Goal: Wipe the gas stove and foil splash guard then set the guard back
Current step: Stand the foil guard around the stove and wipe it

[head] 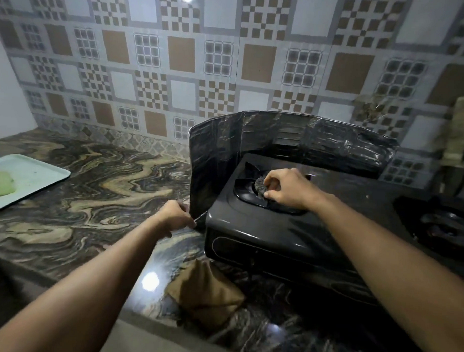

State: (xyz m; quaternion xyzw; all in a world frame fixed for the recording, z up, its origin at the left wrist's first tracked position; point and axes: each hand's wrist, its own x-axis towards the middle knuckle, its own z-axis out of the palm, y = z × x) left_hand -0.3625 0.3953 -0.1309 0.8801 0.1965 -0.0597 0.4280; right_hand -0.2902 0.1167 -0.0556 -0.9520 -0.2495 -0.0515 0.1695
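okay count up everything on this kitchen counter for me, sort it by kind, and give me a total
Stoves: 2, the black gas stove and a second burner at the right edge
Splash guards: 1, the foil splash guard
Cloths: 1, brown cloth
Trays: 1, pale tray
Total: 5

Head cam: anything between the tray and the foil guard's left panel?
Only bare marble countertop lies between the tray and the foil splash guard. The left hand grips the guard's lower front corner, nearer the camera.
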